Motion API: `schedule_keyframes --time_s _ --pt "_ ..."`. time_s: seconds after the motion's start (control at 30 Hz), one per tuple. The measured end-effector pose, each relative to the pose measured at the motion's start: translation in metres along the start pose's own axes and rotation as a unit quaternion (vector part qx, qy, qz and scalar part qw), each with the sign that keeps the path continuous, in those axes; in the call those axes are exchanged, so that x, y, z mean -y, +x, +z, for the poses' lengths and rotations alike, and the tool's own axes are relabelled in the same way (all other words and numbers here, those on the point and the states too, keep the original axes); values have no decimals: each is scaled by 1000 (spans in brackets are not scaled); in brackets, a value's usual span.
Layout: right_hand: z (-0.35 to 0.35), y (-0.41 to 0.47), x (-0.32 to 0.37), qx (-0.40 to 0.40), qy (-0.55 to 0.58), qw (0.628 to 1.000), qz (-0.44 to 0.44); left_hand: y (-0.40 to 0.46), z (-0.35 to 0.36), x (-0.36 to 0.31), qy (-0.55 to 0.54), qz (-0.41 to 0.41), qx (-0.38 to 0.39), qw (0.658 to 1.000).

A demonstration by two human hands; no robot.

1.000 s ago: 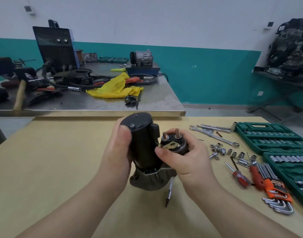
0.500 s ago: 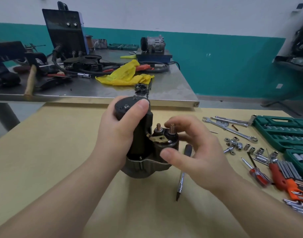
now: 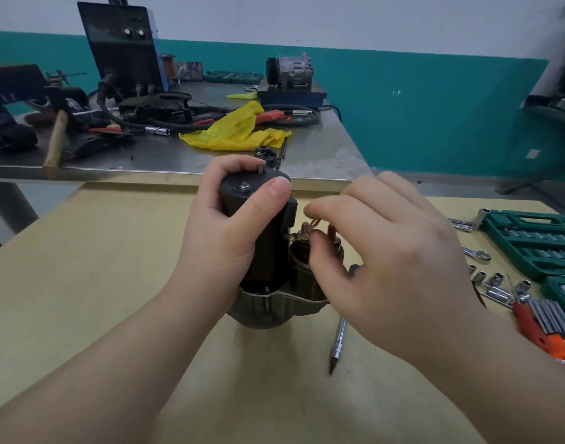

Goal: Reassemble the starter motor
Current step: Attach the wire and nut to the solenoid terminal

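The starter motor (image 3: pixel 268 251) stands upright on the wooden table (image 3: pixel 82 267), black cylinder above a grey cast nose housing. My left hand (image 3: pixel 223 229) grips the top of the black cylinder, thumb across its end cap. The solenoid (image 3: pixel 302 270) sits beside the cylinder on the right, with copper terminal studs on top. My right hand (image 3: pixel 380 261) reaches over the solenoid, and its thumb and forefinger pinch the small brass terminal strap (image 3: pixel 308 230) at the studs. The right hand hides most of the solenoid.
A screwdriver (image 3: pixel 338 338) lies on the table just right of the motor. Sockets (image 3: pixel 492 280), wrenches, red-handled hex keys (image 3: pixel 547 325) and green tool cases (image 3: pixel 531 241) fill the right side. A steel bench (image 3: pixel 322 155) behind holds a yellow cloth, a welder, a hammer and cables.
The motor has come to stand on the table. My left thumb moved onto the end cap. My right hand shifted from holding the solenoid body to pinching the strap on top.
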State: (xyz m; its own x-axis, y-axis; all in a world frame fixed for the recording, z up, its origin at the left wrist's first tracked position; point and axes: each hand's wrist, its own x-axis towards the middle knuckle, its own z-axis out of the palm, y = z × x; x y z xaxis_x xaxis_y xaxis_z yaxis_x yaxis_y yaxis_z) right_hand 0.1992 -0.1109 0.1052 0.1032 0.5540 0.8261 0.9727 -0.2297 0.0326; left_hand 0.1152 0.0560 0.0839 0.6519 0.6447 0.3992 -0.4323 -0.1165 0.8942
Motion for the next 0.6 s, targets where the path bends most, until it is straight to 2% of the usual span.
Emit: schedule_keyframes --time_s 0.1,0.27,0.4,0.5,0.6 --pt "-2 3 6 40 19 999 -8 -1 1 1 -12 3 6 1000" --pt "-5 3 4 28 42 999 -16 3 -2 1 -13 -10 4 1000" --pt "-10 13 5 76 2 997 33 5 -5 2 -25 -8 22 999" --pt "-12 24 9 140 22 987 82 4 -8 5 -16 9 56 998" --pt "-13 28 9 143 34 985 94 5 -9 7 -9 21 69 997"
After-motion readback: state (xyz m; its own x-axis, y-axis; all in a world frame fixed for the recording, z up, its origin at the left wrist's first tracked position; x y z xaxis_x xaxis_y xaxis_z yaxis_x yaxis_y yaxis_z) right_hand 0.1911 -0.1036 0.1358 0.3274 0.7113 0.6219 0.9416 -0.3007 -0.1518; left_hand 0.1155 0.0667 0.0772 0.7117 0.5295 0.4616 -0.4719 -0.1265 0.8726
